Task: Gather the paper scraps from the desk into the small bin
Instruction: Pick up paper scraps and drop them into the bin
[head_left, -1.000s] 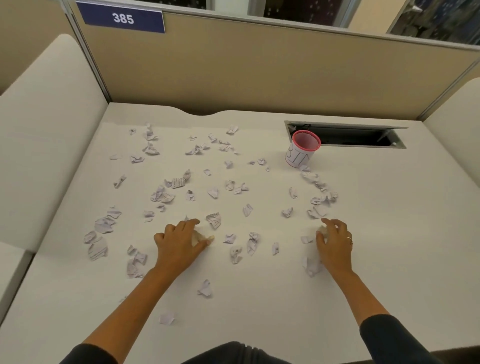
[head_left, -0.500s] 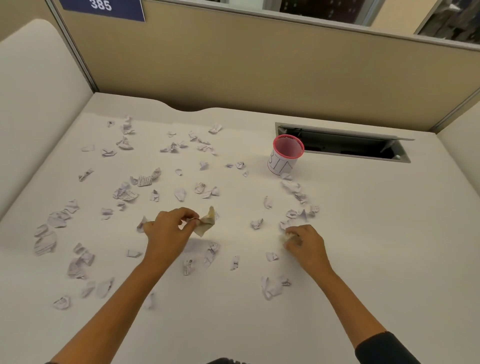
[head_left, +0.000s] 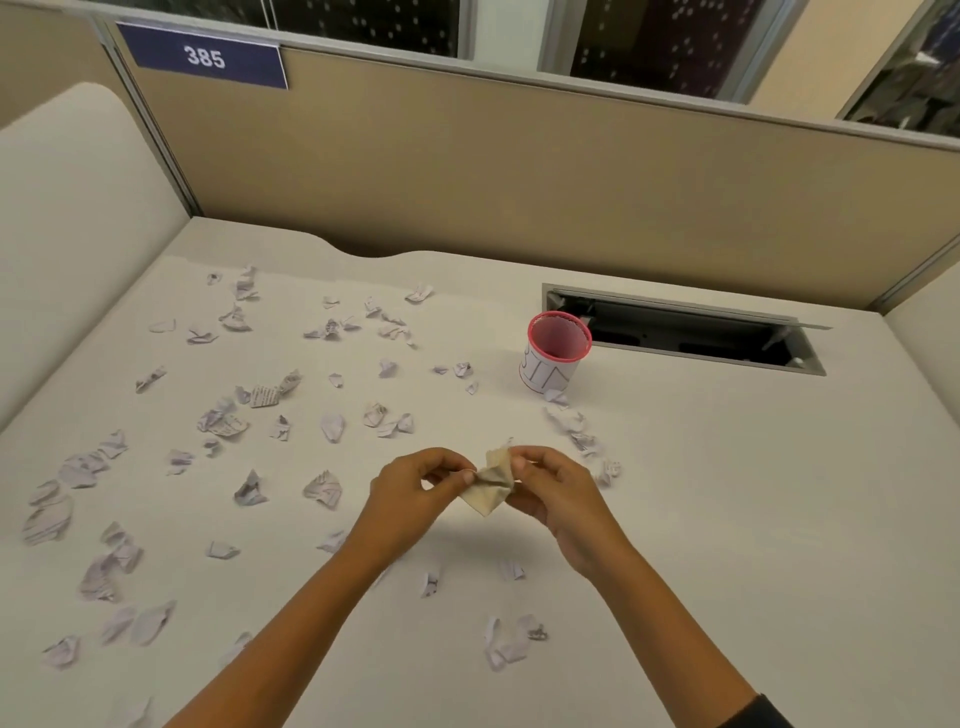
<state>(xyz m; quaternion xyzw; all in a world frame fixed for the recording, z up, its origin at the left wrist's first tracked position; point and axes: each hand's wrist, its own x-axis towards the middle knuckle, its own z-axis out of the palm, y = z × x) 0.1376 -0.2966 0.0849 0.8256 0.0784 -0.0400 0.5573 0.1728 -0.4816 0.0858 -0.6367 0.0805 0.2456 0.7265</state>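
Observation:
Both hands meet above the middle of the white desk (head_left: 727, 519) on one crumpled paper scrap (head_left: 491, 486). My left hand (head_left: 415, 493) pinches its left edge, and my right hand (head_left: 553, 491) pinches its right side. The scrap is lifted off the desk. The small bin (head_left: 556, 353), a pink-rimmed cup labelled BIN, stands upright beyond the hands, slightly right. Several paper scraps (head_left: 223, 421) lie scattered over the left and middle of the desk, with a few more between the hands and the bin (head_left: 571, 421) and near the front (head_left: 506, 642).
An open cable slot (head_left: 685, 332) is cut into the desk right behind the bin. A tan partition (head_left: 519, 171) with a blue 385 sign (head_left: 205, 56) closes the back. White side panels (head_left: 78, 249) flank the desk.
My left hand lifted a scrap off the desk. My right hand left the scraps on the right and came in to take hold of the same scrap. Both hands are now together.

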